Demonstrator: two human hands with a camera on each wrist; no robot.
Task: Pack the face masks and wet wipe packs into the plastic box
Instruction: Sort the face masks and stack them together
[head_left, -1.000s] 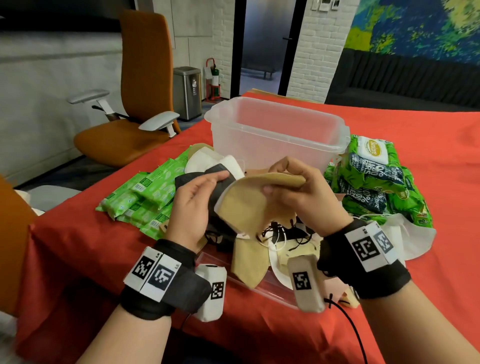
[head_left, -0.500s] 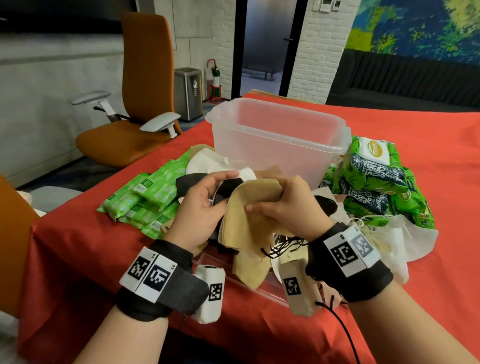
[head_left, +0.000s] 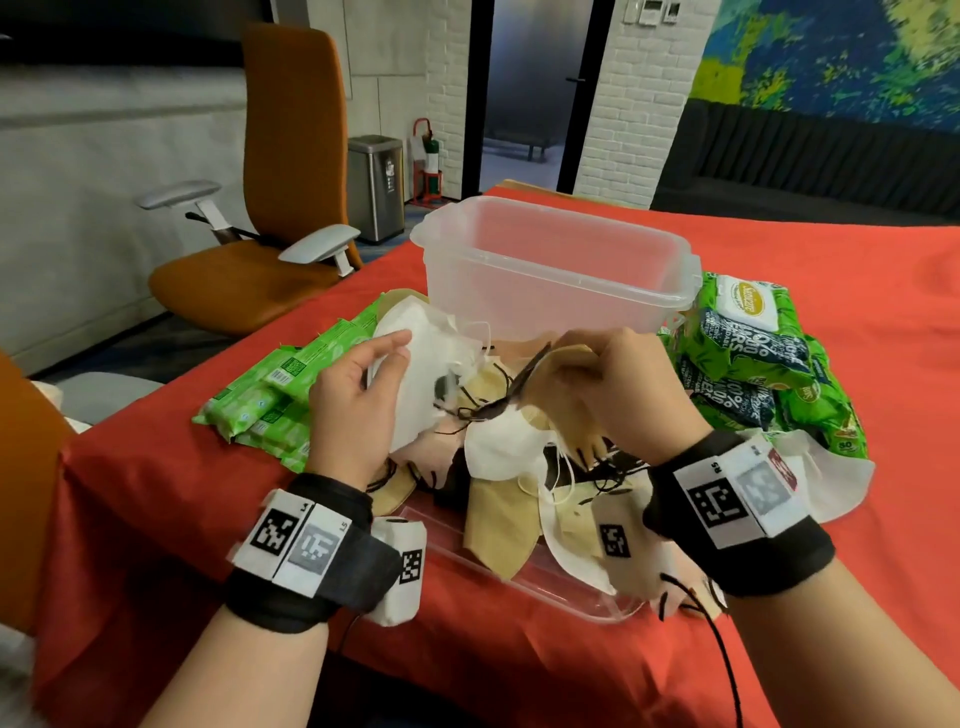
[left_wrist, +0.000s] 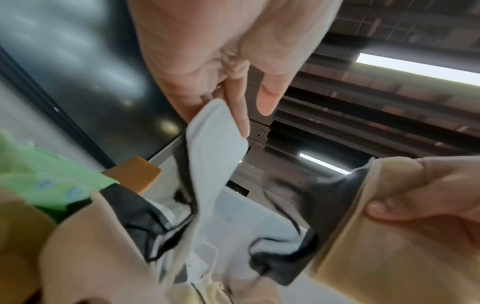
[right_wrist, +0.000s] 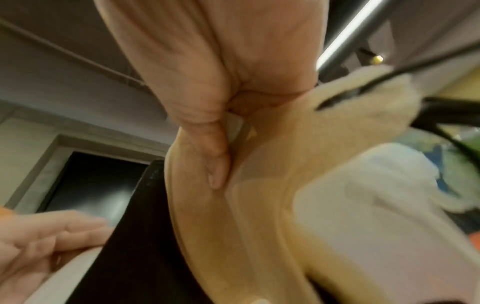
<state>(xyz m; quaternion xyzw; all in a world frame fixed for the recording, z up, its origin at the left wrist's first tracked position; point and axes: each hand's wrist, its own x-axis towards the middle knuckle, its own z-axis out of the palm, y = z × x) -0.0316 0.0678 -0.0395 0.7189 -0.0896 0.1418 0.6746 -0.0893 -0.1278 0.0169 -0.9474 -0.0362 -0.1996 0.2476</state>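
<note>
Clear plastic, that is the box (head_left: 558, 270), a rounded rectangular tub sitting open on the red tablecloth (head_left: 831, 291) just behind both hands. Soft folded face masks in tan, white and black are lying heaped in front of it (head_left: 498, 525), their thin elastic loops tangling, and the near edge of the heap is spilling over a flat clear lid (head_left: 519, 582).

Left hand (head_left: 353, 410) is gripping a white mask (head_left: 415, 374), lifting it above the pile, thumb behind the fabric and fingers lying along its outer face; the left wrist view is showing the mask's rounded end tucked between the fingers (left_wrist: 241, 115). Right hand (head_left: 623, 389) is pinching a tan mask (head_left: 566, 358) together with a black one, thumb pressing the layered fabric against curled fingers, black ear loops trailing down from it. Right wrist view is blurry but showing the thumb (right_wrist: 215, 164) sinking into the smooth tan cloth.

Slim light green wipe packs (head_left: 275, 395) are resting flat at the left of the heap, and glossy, puffy dark green wipe packs (head_left: 748, 353) are stacking up at the right, beside the box. An orange office chair (head_left: 270, 208) is standing off the table's left side
</note>
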